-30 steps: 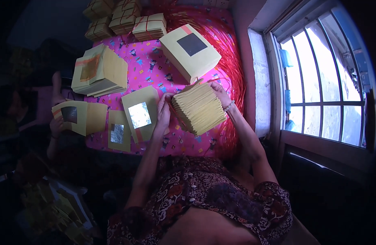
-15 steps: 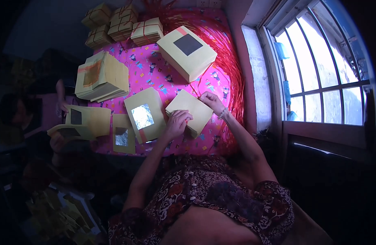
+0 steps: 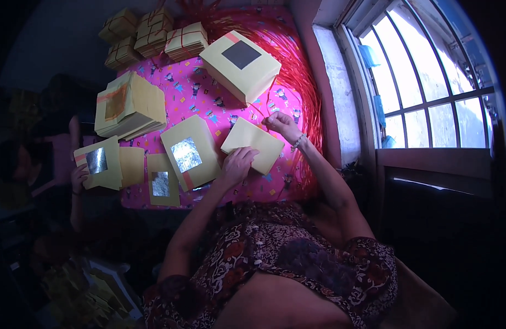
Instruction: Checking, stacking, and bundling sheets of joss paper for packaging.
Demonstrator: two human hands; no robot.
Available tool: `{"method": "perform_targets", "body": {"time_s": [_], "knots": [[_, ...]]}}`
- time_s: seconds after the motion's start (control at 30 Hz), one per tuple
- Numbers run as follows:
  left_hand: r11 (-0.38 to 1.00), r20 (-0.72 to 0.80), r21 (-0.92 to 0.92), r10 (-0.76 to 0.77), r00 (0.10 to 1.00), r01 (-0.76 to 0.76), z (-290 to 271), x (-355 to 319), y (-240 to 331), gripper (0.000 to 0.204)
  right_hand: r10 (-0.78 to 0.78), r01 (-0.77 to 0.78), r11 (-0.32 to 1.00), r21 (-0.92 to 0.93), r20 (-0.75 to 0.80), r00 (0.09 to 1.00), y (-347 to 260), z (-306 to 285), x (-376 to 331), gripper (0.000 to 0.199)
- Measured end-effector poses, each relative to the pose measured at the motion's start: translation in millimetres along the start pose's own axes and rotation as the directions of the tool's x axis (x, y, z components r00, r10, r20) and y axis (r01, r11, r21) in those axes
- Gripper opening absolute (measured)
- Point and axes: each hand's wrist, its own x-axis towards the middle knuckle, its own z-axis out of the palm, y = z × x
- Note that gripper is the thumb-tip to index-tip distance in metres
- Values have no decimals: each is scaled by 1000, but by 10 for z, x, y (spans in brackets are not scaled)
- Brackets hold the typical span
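Observation:
A small stack of yellow paper envelopes (image 3: 258,143) lies tilted on the pink table cover in front of me. My left hand (image 3: 239,163) grips its left near edge, fingers resting over the top. At the stack's far right corner, my right hand (image 3: 284,126) pinches a thin red plastic ribbon (image 3: 268,104) that runs up toward a big pile. How the ribbon lies under the stack is hidden. Left of my hand rests a yellow envelope with a shiny window (image 3: 186,154), and beyond it a smaller windowed one (image 3: 160,185).
A thick yellow pile with a dark window (image 3: 241,55) stands ahead, another pile (image 3: 131,104) to its left. Ribbon-tied bundles (image 3: 154,34) sit at the back. Loose red ribbons (image 3: 302,66) line the right edge beside a barred window (image 3: 428,82). A co-worker's hand (image 3: 79,178) holds windowed envelopes.
My right hand has lifted slightly off the stack's edge, drawing the ribbon away from it. My left hand stays on the stack. The co-worker's open envelopes have been brought together.

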Motion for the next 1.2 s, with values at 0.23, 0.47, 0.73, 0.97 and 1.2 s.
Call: {"method": "perform_targets", "body": {"time_s": [0.23, 0.47, 0.73, 0.97, 1.2], "knots": [[999, 56, 37, 28, 998, -30, -17, 80, 92, 33, -415, -9, 710, -704, -428, 803, -127, -194, -134, 39], [999, 102, 38, 2, 995, -6, -92, 63, 71, 36, -627, 100, 331, -938, -139, 767, -454, 942, -1052, 31], [999, 101, -17, 28, 995, -27, -121, 48, 76, 40, -286, -117, 478, -871, -280, 916, 226, 1357, -1221, 22], [997, 119, -78, 15, 993, -6, -90, 14, 30, 40, -24, -172, 923, -343, -500, 866, 560, 1449, -1232, 23], [999, 76, 38, 19, 997, -22, 65, -62, 66, 43, -159, -105, 458, -882, -198, 967, 551, 1188, -1448, 28]]}}
